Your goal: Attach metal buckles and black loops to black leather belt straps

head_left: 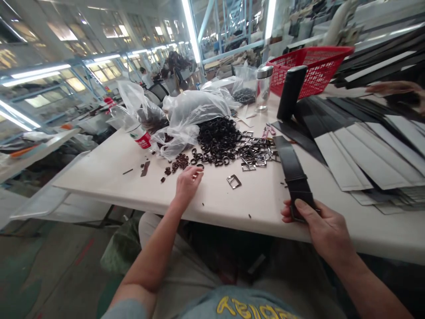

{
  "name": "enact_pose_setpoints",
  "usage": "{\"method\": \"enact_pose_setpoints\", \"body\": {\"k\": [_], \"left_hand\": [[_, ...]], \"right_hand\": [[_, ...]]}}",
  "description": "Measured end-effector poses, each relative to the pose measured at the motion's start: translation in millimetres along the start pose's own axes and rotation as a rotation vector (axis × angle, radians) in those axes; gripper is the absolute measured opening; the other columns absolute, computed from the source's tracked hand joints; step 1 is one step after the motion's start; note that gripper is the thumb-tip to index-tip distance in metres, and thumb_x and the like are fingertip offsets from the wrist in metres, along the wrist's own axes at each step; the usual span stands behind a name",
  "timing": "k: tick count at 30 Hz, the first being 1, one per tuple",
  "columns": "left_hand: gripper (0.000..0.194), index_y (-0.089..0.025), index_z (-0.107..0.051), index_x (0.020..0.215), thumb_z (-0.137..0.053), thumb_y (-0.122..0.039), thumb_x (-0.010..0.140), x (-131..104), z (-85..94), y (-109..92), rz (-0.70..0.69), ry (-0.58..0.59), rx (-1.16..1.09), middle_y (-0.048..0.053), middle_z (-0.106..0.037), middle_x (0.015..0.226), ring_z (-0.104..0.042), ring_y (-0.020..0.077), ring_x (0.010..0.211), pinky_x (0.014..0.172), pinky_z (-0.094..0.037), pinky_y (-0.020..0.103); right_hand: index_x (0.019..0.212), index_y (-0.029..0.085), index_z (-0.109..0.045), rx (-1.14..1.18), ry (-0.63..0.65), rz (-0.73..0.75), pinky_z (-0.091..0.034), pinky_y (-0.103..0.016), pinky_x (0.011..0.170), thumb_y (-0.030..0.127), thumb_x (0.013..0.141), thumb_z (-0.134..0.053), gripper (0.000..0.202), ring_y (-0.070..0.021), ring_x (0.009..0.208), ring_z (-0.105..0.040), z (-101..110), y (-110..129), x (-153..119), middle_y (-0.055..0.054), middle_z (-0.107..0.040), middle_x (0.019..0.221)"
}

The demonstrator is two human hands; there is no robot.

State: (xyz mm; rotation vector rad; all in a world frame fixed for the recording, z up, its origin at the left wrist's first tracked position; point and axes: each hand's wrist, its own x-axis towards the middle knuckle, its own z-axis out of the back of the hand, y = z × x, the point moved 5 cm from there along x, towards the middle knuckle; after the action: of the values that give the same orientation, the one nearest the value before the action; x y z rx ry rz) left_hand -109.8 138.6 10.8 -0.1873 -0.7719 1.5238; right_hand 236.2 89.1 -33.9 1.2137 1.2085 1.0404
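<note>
My right hand (328, 226) is closed around the buckle end of a black belt (294, 170), thumb on top. The strap runs away from me along the table, with a loop around it near the hand. My left hand (188, 184) is over the table with fingers curled and thumb drawn close to them; anything between the fingertips is too small to make out. Just past those fingertips lies a black belt loop (200, 166). Small brown rings (181, 163) are heaped beside it. A single metal buckle (234, 181) lies between my hands.
Black loops (217, 137) spill from a plastic bag (199, 106) beside piled buckles (255, 150). Pink-handled snips (268, 130), a black flask (291, 93), a glass bottle (263, 88) and a red basket (312, 66) stand behind. Strap pieces (361, 155) cover the right; another person's hand (395, 88) is there.
</note>
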Motion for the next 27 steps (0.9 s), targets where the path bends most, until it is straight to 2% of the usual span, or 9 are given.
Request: {"method": "enact_pose_setpoints", "body": {"k": [2,5,8,13,16,20,23,25,27], "left_hand": [[0.018,-0.019,-0.074,0.099,-0.065,-0.022,0.085,18,-2.0,11,0.007,0.025,0.141,0.008,-0.068,0.104,-0.064,0.0185,0.084,0.086,-0.050,0.032],[0.015,-0.019,-0.076,0.093,-0.070,-0.023,0.080,32,-12.2,18,0.024,0.053,0.181,0.008,-0.066,0.099,-0.063,0.0221,0.089,0.092,-0.048,0.035],[0.012,-0.018,-0.077,0.085,-0.066,-0.019,0.080,37,-18.9,20,0.025,0.048,0.135,0.009,-0.064,0.095,-0.062,0.0226,0.090,0.091,-0.046,0.035],[0.004,-0.017,-0.073,0.070,-0.071,-0.020,0.072,41,-16.9,29,0.075,0.000,-0.005,0.006,-0.062,0.086,-0.060,0.0215,0.084,0.089,-0.046,0.037],[0.010,-0.017,-0.069,0.067,-0.069,-0.025,0.072,36,-22.5,26,0.118,-0.015,-0.158,0.004,-0.062,0.079,-0.061,0.0195,0.078,0.083,-0.048,0.036],[0.023,-0.017,-0.068,0.079,-0.065,-0.039,0.077,15,-47.5,-11,0.143,0.042,-0.454,0.005,-0.069,0.091,-0.066,0.0168,0.080,0.079,-0.052,0.032],[0.026,-0.017,-0.068,0.074,-0.079,-0.039,0.066,-7,-70.4,-50,0.225,0.131,-0.912,0.005,-0.072,0.103,-0.069,0.0161,0.086,0.083,-0.053,0.031],[0.027,-0.018,-0.071,0.071,-0.087,-0.035,0.059,-22,-84.2,-73,0.303,0.206,-1.136,0.003,-0.073,0.099,-0.069,0.0142,0.080,0.078,-0.053,0.027],[0.025,-0.019,-0.074,0.074,-0.088,-0.034,0.060,-33,-94.6,-90,0.327,0.270,-1.165,0.002,-0.074,0.088,-0.066,0.0113,0.069,0.069,-0.051,0.024]], "right_hand": [[0.086,0.018,-0.072,-0.024,0.024,0.008,-0.059,-0.025,0.056,0.066,0.074,-0.074,0.050,-0.0169,0.056,-0.068,-2,1,-1,-0.005,-0.072,0.068],[0.087,0.017,-0.072,-0.034,0.052,0.024,-0.059,-0.025,0.057,0.066,0.074,-0.074,0.051,-0.0171,0.056,-0.068,-4,3,-2,-0.005,-0.072,0.069],[0.087,0.017,-0.071,-0.019,0.074,0.037,-0.060,-0.027,0.057,0.067,0.074,-0.074,0.052,-0.0177,0.056,-0.068,-5,5,-2,-0.005,-0.072,0.068],[0.090,0.016,-0.071,0.019,0.126,0.025,-0.061,-0.027,0.058,0.067,0.073,-0.074,0.054,-0.0183,0.058,-0.069,-7,5,-2,-0.006,-0.072,0.069],[0.090,0.015,-0.071,0.032,0.161,0.023,-0.061,-0.027,0.059,0.067,0.074,-0.074,0.054,-0.0179,0.058,-0.069,-9,5,-3,-0.005,-0.072,0.069],[0.087,0.014,-0.071,0.014,0.225,0.047,-0.058,-0.025,0.057,0.064,0.079,-0.071,0.051,-0.0160,0.057,-0.067,-13,7,-5,-0.006,-0.071,0.068],[0.083,0.013,-0.069,-0.004,0.269,0.043,-0.053,-0.022,0.052,0.064,0.082,-0.067,0.051,-0.0131,0.052,-0.063,-15,7,-6,-0.006,-0.070,0.065],[0.082,0.013,-0.068,-0.034,0.294,0.042,-0.048,-0.020,0.047,0.063,0.084,-0.064,0.050,-0.0107,0.048,-0.058,-16,8,-6,-0.005,-0.068,0.064],[0.083,0.013,-0.067,-0.075,0.314,0.046,-0.043,-0.019,0.043,0.060,0.086,-0.061,0.047,-0.0092,0.045,-0.054,-16,9,-7,-0.004,-0.067,0.063]]}}
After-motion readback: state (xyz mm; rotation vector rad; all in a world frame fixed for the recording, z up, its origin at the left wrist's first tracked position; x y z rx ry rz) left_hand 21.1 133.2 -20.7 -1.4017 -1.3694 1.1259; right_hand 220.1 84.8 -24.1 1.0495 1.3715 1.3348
